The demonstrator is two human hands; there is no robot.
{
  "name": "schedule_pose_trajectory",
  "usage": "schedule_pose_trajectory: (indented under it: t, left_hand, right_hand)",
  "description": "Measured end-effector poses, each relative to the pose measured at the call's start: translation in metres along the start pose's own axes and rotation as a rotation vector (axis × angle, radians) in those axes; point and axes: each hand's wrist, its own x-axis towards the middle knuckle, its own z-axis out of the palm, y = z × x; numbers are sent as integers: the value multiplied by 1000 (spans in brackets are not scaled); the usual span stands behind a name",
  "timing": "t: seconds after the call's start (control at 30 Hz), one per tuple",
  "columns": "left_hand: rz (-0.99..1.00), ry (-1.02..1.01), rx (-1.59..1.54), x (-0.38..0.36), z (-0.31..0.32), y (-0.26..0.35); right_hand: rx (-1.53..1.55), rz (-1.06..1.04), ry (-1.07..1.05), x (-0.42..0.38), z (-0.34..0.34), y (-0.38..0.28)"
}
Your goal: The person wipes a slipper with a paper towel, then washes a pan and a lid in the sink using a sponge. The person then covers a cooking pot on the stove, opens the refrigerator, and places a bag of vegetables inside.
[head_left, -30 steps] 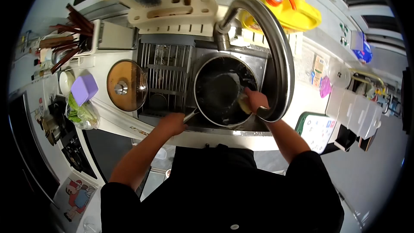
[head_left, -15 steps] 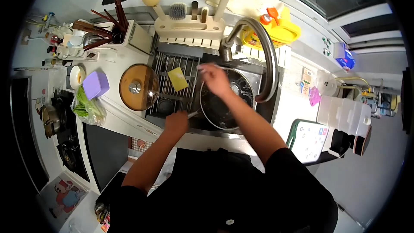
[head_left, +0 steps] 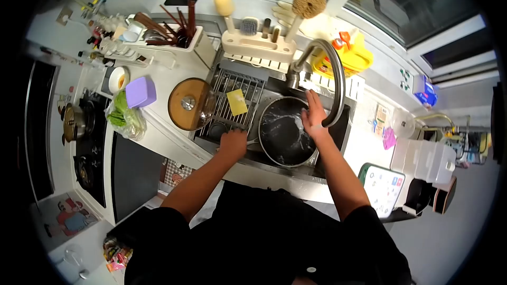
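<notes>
A black pan (head_left: 285, 134) with whitish suds or water streaks inside sits in the sink. My left hand (head_left: 233, 144) is closed round the pan's handle, at the pan's left side. Over the pan's right rim is my right hand (head_left: 315, 113), its fingers stretched out and holding nothing, beside the curved faucet (head_left: 338, 74). A yellow sponge cloth (head_left: 237, 102) lies on the metal rack (head_left: 253, 87) left of the pan. The glass lid (head_left: 185, 104) rests on the counter at the rack's left edge.
Behind the sink stands a brush holder (head_left: 259, 46); yellow bottles (head_left: 351, 60) are at its right. Chopsticks in a white caddy (head_left: 203, 53), a purple box (head_left: 140, 92) and bagged greens (head_left: 127, 119) are on the left. A cutting board (head_left: 381, 187) is on the right.
My right hand has moved right, from over the pan's left part to its right rim beside the faucet. The view has shifted, and the pan's inside shows more.
</notes>
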Motion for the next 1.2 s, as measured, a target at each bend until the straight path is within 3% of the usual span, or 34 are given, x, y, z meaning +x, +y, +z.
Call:
schedule_pose_trajectory:
  t: [0.03, 0.1, 0.17, 0.23, 0.3, 0.37, 0.43, 0.47, 0.5, 0.6, 0.7, 0.83, 0.9, 0.97, 1.03, 1.1, 1.17, 1.2]
  left_hand:
    - [-16, 8, -9, 0, -3, 8]
    - [64, 132, -224, 3, -7, 27]
    - [71, 180, -432, 18, -3, 59]
    - [98, 209, -645, 38, 6, 102]
    - [-69, 220, -1076, 68, 33, 138]
    - [-135, 222, -1137, 93, 59, 161]
    - [-311, 111, -1396, 107, 61, 176]
    - [-477, 159, -1456, 116, 65, 187]
    - [-472, 153, -1461, 123, 75, 191]
    - [-392, 126, -1907, 136, 86, 197]
    - [-358, 111, -1999, 137, 80, 196]
    - [-305, 72, -2113, 127, 75, 184]
    - [-105, -119, -2215, 121, 80, 165]
    - [-160, -128, -2203, 115, 89, 149]
    - [-214, -194, -2081, 110, 81, 134]
    - [-295, -156, -1970, 97, 67, 125]
    - [-14, -22, -1005, 85, 57, 95]
    - [107, 194, -751, 74, 59, 80]
  right_hand:
    - [68, 13, 35, -10, -2, -5]
    - [-88, -88, 118, -33, 30, 26]
    - [700, 689, -165, -60, 57, 64]
    - [1163, 1041, -70, -59, 46, 26]
    - [1287, 1122, -111, -63, 51, 21]
    - [1319, 1181, -90, -61, 47, 8]
    - [1377, 1270, -47, -57, 36, 0]
    - [1369, 1271, -40, -56, 33, -2]
    - [1389, 1232, -15, -58, 31, -1]
    - [1423, 1178, 45, -63, 25, 12]
    - [1466, 1184, 96, -65, 25, 22]
    - [1454, 1171, 13, -63, 34, 28]
    - [1476, 1161, -39, -60, 44, 32]
    - [1440, 1116, -181, -53, 60, 33]
    - [1352, 1181, -191, -43, 75, 27]
    - [1271, 1222, -367, -35, 78, 26]
    - [1286, 1240, -375, -35, 80, 25]
    - [1237, 1237, -410, -37, 80, 29]
